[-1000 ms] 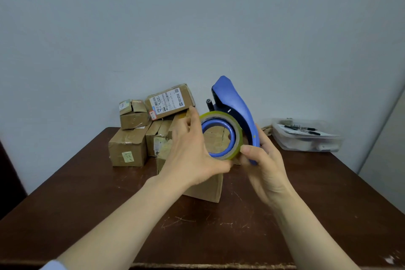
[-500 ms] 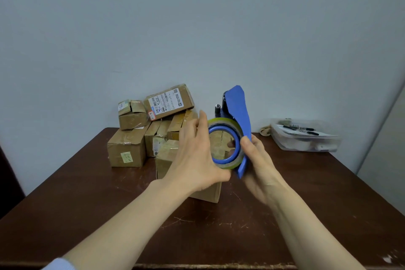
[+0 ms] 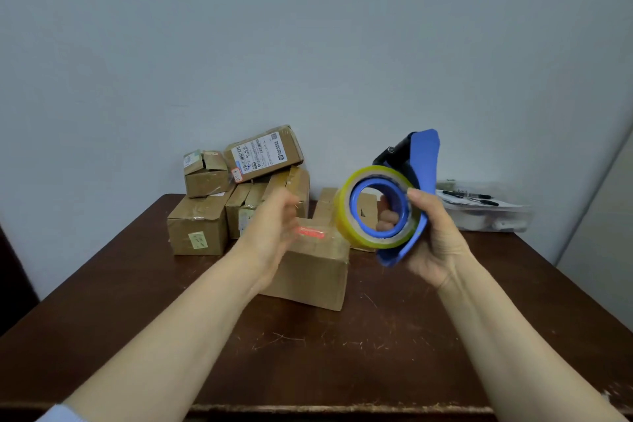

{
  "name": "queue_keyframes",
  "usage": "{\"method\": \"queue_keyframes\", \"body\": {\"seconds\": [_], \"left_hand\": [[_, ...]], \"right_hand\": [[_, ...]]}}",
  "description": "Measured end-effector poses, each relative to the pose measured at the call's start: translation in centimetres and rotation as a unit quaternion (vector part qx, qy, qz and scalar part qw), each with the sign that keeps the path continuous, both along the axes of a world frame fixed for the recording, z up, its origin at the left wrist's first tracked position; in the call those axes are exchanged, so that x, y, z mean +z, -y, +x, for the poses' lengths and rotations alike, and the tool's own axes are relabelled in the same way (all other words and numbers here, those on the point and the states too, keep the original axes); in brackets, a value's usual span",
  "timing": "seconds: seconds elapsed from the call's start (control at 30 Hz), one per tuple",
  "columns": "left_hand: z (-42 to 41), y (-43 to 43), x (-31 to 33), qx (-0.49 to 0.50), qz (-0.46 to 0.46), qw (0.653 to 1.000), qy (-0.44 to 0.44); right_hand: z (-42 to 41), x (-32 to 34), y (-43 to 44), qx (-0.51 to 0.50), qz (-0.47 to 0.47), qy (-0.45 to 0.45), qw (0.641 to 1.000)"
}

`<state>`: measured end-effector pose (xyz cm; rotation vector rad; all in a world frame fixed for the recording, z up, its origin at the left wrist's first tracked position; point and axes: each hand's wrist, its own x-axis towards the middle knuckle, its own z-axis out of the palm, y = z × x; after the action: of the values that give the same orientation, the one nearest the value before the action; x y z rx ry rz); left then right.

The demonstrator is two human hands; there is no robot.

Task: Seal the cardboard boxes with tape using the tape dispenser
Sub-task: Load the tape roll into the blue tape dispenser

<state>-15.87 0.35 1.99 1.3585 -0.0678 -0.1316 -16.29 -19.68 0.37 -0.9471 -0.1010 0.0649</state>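
My right hand (image 3: pixel 433 236) grips a blue tape dispenser (image 3: pixel 421 175) held up above the table, thumb on the roll's rim and fingers showing through its core. A yellowish roll of clear tape (image 3: pixel 349 212) sits on the dispenser's blue hub. My left hand (image 3: pixel 270 233) is blurred, fingers relaxed, holding nothing, just left of the roll. It hovers over a cardboard box (image 3: pixel 315 271) with a red label that lies on the table in front of me.
Several more cardboard boxes (image 3: pixel 205 216) are stacked at the back left of the brown wooden table (image 3: pixel 308 353), against the wall. A clear plastic tray (image 3: pixel 486 212) with pens stands at the back right.
My left hand has let go of the tape roll and drawn back to the left. My right hand has swung the dispenser to the right and turned the roll's opening toward me.
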Motion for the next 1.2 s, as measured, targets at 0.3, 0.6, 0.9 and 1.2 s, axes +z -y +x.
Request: {"method": "queue_keyframes", "body": {"seconds": [0.3, 0.6, 0.9, 1.2], "left_hand": [[0.3, 0.7, -1.6, -0.169, -0.094, 0.944, -0.268], [1.2, -0.6, -1.1, -0.120, -0.086, 0.961, -0.235], [1.6, -0.5, 0.0, -0.087, 0.124, 0.982, -0.113], [2.6, -0.9, 3.7, -0.065, 0.413, 0.899, 0.129]], "right_hand": [[0.4, -0.6, 0.5, -0.015, 0.007, 0.022, 1.000], [0.0, -0.9, 0.6, 0.000, -0.045, 0.025, 0.999], [-1.1, -1.4, 0.7, 0.092, -0.185, 0.108, 0.972], [-1.4, -2.3, 1.5, 0.082, -0.399, 0.131, 0.904]]}}
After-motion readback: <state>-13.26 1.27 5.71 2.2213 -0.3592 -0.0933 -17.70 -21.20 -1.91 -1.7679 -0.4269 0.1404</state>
